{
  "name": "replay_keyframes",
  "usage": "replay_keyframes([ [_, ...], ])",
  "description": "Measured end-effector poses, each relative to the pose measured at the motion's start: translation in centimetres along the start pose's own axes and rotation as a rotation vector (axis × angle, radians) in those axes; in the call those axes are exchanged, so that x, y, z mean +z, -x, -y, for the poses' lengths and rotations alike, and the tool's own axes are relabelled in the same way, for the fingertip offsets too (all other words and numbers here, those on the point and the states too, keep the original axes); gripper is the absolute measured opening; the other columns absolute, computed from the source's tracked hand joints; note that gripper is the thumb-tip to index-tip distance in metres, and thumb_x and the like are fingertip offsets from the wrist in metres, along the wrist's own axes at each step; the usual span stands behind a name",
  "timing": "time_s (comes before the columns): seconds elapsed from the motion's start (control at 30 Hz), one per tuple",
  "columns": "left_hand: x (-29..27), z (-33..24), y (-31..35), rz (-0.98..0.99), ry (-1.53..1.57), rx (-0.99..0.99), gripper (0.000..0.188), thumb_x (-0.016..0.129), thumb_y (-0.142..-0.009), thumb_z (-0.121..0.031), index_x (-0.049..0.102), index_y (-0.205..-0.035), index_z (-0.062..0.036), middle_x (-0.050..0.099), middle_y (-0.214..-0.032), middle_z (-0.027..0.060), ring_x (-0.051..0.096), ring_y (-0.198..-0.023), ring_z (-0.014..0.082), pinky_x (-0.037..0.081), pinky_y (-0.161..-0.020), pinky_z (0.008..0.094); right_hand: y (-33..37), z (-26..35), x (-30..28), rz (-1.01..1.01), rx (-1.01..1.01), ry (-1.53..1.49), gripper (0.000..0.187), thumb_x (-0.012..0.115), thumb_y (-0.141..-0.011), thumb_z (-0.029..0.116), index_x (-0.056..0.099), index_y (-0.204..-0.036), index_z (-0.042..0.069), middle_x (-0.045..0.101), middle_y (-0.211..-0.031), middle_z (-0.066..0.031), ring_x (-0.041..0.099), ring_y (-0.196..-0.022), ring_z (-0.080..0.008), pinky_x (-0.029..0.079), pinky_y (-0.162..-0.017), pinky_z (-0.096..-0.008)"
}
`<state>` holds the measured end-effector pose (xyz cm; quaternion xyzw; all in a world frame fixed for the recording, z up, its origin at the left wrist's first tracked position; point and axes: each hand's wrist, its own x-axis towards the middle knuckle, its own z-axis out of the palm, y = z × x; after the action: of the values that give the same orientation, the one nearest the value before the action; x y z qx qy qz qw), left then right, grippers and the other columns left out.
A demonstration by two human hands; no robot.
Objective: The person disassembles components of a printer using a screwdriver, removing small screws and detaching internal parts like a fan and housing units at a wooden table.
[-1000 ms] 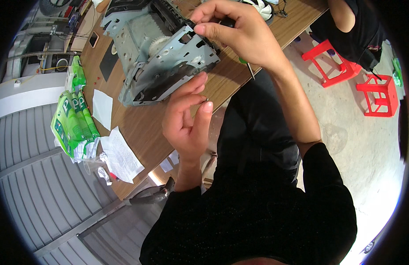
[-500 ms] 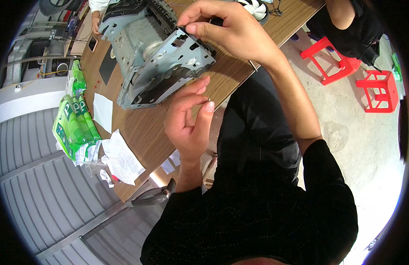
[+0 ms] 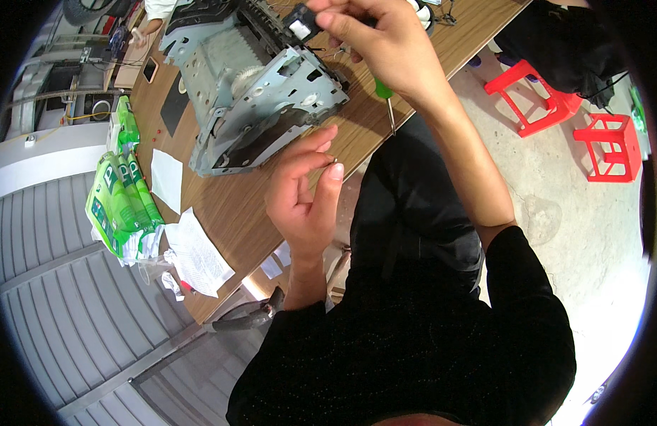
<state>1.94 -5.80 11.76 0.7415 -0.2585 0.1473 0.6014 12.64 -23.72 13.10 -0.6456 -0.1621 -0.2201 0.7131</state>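
Note:
A grey metal machine frame point(image 3: 264, 99) with a white gear point(image 3: 245, 82) inside stands on the wooden table. My right hand point(image 3: 392, 53) pinches a small black plastic part point(image 3: 300, 23) with a whitish patch, held above the frame's far right corner and apart from it. Near the front of the frame, my left hand point(image 3: 303, 199) has its thumb and forefinger pinched together on a tiny dark piece point(image 3: 334, 162), perhaps a screw, too small to name surely. A screwdriver point(image 3: 389, 110) with a green handle lies by the table edge, partly hidden under my right hand.
Green tissue packs point(image 3: 126, 199), a printed sheet point(image 3: 199, 252) and a blank sheet point(image 3: 166, 179) lie left. A phone point(image 3: 150, 69) rests farther back, near another person's hand point(image 3: 152, 27). Red stools point(image 3: 538, 99) stand on the floor to the right.
My right hand has moved up and away from the frame's corner, carrying the black part. The screwdriver's green handle has come into sight. My left hand stays where it was.

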Motion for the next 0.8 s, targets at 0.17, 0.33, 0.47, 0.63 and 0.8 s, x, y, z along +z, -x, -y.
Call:
replay_keyframes([
  [0.17,-0.3,0.1,-0.1,0.001,0.013,-0.013,0.012,0.057,-0.092,0.001,0.056,-0.103,0.0058,0.062,-0.123,0.0301,0.064,-0.115,0.0363,0.054,-0.098,0.0461,2.7,3.9,-0.7,-0.169,0.054,0.175,0.019,0.063,-0.098,0.008,0.067,-0.115,0.002,0.068,-0.092,-0.0058,0.062,-0.077,-0.0162,0.051,-0.072,-0.0271],
  [0.33,1.0,0.1,-1.2,-0.044,0.213,0.024,0.012,0.062,-0.088,0.005,0.058,-0.099,0.0066,0.043,-0.146,0.0348,0.045,-0.137,0.0434,0.042,-0.111,0.0504,5.0,2.5,1.7,-0.386,-0.378,0.438,0.017,0.071,-0.083,-0.002,0.071,-0.099,0.002,0.066,-0.090,-0.0103,0.066,-0.079,-0.0234,0.052,-0.070,-0.0302],
  [0.47,1.3,0.5,-2.1,-0.017,0.378,0.044,0.013,0.062,-0.089,0.004,0.059,-0.101,0.0073,0.037,-0.150,0.0357,0.039,-0.141,0.0442,0.036,-0.115,0.0525,6.5,2.5,2.3,-0.283,-0.378,0.367,0.019,0.073,-0.082,-0.002,0.071,-0.100,0.002,0.067,-0.093,-0.0102,0.067,-0.082,-0.0237,0.053,-0.071,-0.0311],
  [0.63,0.9,0.9,-1.7,-0.054,0.435,-0.036,0.016,0.062,-0.089,0.005,0.060,-0.104,0.0079,0.035,-0.152,0.0351,0.036,-0.143,0.0427,0.035,-0.115,0.0525,6.4,2.1,2.0,-0.184,-0.130,0.195,0.028,0.080,-0.077,0.002,0.069,-0.103,0.000,0.068,-0.093,-0.0101,0.068,-0.086,-0.0210,0.053,-0.075,-0.0303],
  [0.8,0.4,0.7,-2.0,-0.056,0.368,0.007,0.014,0.062,-0.090,0.004,0.059,-0.103,0.0083,0.034,-0.152,0.0356,0.033,-0.145,0.0434,0.034,-0.115,0.0546,5.3,2.4,2.8,-0.196,-0.073,0.071,0.036,0.083,-0.074,0.003,0.071,-0.108,0.003,0.068,-0.095,-0.0087,0.068,-0.085,-0.0170,0.054,-0.076,-0.0289],
])
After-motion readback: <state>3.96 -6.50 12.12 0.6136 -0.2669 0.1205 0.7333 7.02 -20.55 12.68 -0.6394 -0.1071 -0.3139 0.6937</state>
